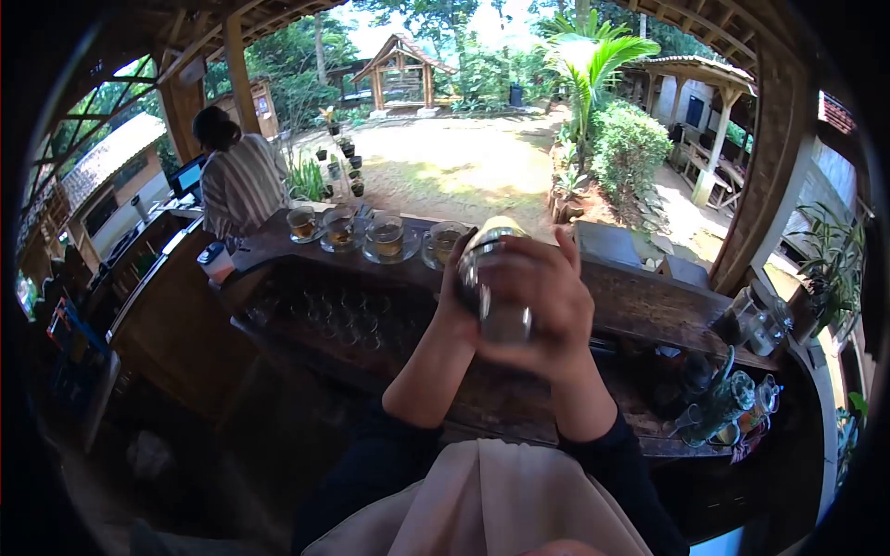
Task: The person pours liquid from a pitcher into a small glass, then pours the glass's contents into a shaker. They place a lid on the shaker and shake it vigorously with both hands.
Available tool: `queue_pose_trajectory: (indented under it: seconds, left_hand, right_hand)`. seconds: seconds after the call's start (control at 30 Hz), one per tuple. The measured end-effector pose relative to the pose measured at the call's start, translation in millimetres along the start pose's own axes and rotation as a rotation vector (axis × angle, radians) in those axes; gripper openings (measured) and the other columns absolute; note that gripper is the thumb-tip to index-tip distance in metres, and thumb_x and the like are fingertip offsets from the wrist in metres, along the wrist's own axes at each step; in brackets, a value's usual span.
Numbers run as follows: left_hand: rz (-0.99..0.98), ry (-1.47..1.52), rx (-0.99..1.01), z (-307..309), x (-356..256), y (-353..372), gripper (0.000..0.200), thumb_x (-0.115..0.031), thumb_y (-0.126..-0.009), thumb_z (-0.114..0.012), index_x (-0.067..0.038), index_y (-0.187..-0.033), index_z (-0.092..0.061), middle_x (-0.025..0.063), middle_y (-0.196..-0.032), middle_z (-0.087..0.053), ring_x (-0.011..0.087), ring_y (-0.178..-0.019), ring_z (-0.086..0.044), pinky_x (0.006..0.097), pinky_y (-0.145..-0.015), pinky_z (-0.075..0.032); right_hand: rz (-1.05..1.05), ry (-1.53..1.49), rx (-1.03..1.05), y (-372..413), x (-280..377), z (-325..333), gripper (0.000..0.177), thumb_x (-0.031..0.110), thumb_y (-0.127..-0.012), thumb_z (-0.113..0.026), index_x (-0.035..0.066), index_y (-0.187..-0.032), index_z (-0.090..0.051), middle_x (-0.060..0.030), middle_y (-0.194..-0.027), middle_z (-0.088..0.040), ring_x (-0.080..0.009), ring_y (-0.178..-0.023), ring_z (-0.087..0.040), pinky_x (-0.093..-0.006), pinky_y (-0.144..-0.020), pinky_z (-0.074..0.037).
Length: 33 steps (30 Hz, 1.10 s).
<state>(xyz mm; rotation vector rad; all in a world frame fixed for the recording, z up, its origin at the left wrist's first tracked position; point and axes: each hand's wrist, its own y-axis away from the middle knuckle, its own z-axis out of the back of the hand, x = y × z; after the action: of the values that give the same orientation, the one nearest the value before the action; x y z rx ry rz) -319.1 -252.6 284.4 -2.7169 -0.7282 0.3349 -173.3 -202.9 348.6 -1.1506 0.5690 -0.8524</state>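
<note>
Both hands are raised in front of me around a shiny metal container (pixel 506 324), smeared by motion, so its exact kind is hard to make out. My left hand (pixel 454 301) is wrapped around its left side. My right hand (pixel 547 310) grips across its front and right side, with one finger pointing up. A pale yellow patch (pixel 501 225) shows at the top between the hands. Just left of them, several glass cups (pixel 384 238) with an amber drink stand in a row on the dark wooden counter (pixel 612 289), some on clear saucers.
Rows of glasses (pixel 338 315) sit on a shelf below the counter. Glass jars (pixel 766 329) and pitchers (pixel 737 394) crowd the right end. A plastic cup (pixel 216 262) is at the left end. Beyond it, a person in a striped shirt (pixel 243 185) stands near a monitor (pixel 188 174).
</note>
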Motion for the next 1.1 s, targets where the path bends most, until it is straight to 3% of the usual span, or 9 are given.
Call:
queue_pose_trajectory:
  seconds: [0.13, 0.23, 0.33, 0.4, 0.53, 0.63, 0.87, 0.97, 1.1]
  left_hand:
    - [-0.078, -0.240, 0.598, -51, 73, 0, 0.068, -0.059, -0.091, -0.045, -0.009, -0.136, -0.043, 0.0224, -0.131, -0.049, 0.0363, -0.107, -0.060, 0.0477, -0.081, -0.056]
    - [0.336, 0.051, 0.442, -21, 102, -22, 0.070, -0.063, -0.091, -0.040, -0.006, -0.131, -0.045, 0.0199, -0.130, -0.050, 0.0324, -0.111, -0.058, 0.0438, -0.088, -0.052]
    - [0.142, -0.163, -0.247, 14, 145, -61, 0.040, -0.038, -0.101, -0.037, -0.009, -0.127, -0.047, 0.0071, -0.127, -0.053, 0.0203, -0.119, -0.051, 0.0383, -0.102, -0.042]
    - [0.211, -0.130, -0.056, 42, 165, -82, 0.052, -0.043, -0.098, -0.029, -0.004, -0.127, -0.046, 0.0160, -0.118, -0.058, 0.0306, -0.110, -0.058, 0.0445, -0.090, -0.052]
    - [0.522, -0.061, 0.387, -83, 191, -61, 0.050, -0.042, -0.097, -0.042, -0.007, -0.133, -0.043, 0.0164, -0.127, -0.055, 0.0313, -0.116, -0.055, 0.0476, -0.093, -0.051]
    - [0.202, -0.240, 0.640, -84, 236, -78, 0.096, -0.070, -0.080, -0.051, -0.008, -0.148, -0.024, 0.0316, -0.142, -0.033, 0.0424, -0.123, -0.047, 0.0534, -0.099, -0.044]
    - [0.525, 0.191, 0.399, -56, 364, -133, 0.054, -0.046, -0.092, -0.042, -0.002, -0.121, -0.053, 0.0167, -0.111, -0.061, 0.0323, -0.102, -0.062, 0.0450, -0.092, -0.051]
    - [0.823, 0.324, 0.665, -106, 375, -104, 0.055, -0.044, -0.092, -0.043, -0.001, -0.125, -0.049, 0.0178, -0.124, -0.055, 0.0325, -0.111, -0.057, 0.0441, -0.094, -0.050]
    - [0.280, -0.235, 0.765, -133, 401, -86, 0.053, -0.049, -0.096, -0.042, -0.014, -0.134, -0.034, 0.0131, -0.119, -0.055, 0.0220, -0.103, -0.061, 0.0405, -0.086, -0.053]
  right_hand:
    - [0.446, 0.066, -0.065, 19, 22, 55, 0.040, 0.036, -0.065, -0.083, 0.015, -0.097, -0.070, 0.0002, -0.101, -0.069, -0.0223, -0.105, -0.062, -0.0454, -0.100, -0.038]
    - [0.415, 0.124, -0.049, 41, -2, 90, 0.044, 0.033, -0.061, -0.083, 0.015, -0.099, -0.069, -0.0016, -0.102, -0.069, -0.0227, -0.102, -0.063, -0.0415, -0.093, -0.043]
    - [-0.528, -0.020, -0.229, 60, -70, 83, 0.049, 0.019, -0.060, -0.087, 0.003, -0.102, -0.065, -0.0087, -0.097, -0.068, -0.0292, -0.098, -0.063, -0.0351, -0.086, -0.048]
    - [-0.657, -0.146, -0.377, 56, -51, 120, 0.046, 0.019, -0.064, -0.085, 0.003, -0.102, -0.064, -0.0097, -0.099, -0.068, -0.0253, -0.096, -0.064, -0.0345, -0.086, -0.050]
    - [0.415, 0.336, -0.125, 34, 51, 196, 0.036, 0.030, -0.073, -0.080, 0.008, -0.097, -0.066, -0.0057, -0.102, -0.068, -0.0268, -0.102, -0.064, -0.0384, -0.094, -0.045]
    - [0.448, 0.390, -0.175, 46, 48, 230, 0.034, 0.032, -0.074, -0.079, 0.011, -0.096, -0.065, -0.0042, -0.105, -0.068, -0.0263, -0.103, -0.063, -0.0411, -0.094, -0.043]
    - [-0.276, 0.397, -0.331, 72, -18, 313, 0.040, 0.024, -0.068, -0.082, 0.005, -0.099, -0.065, -0.0111, -0.110, -0.067, -0.0281, -0.109, -0.061, -0.0382, -0.092, -0.047]
    - [0.336, 0.685, -0.065, 68, 66, 338, 0.043, 0.030, -0.073, -0.079, 0.008, -0.106, -0.064, -0.0106, -0.112, -0.066, -0.0261, -0.108, -0.061, -0.0408, -0.101, -0.037]
    - [0.771, 0.632, -0.295, 79, 57, 341, 0.038, 0.041, -0.079, -0.073, 0.018, -0.108, -0.063, -0.0044, -0.109, -0.068, -0.0260, -0.107, -0.062, -0.0465, -0.105, -0.026]
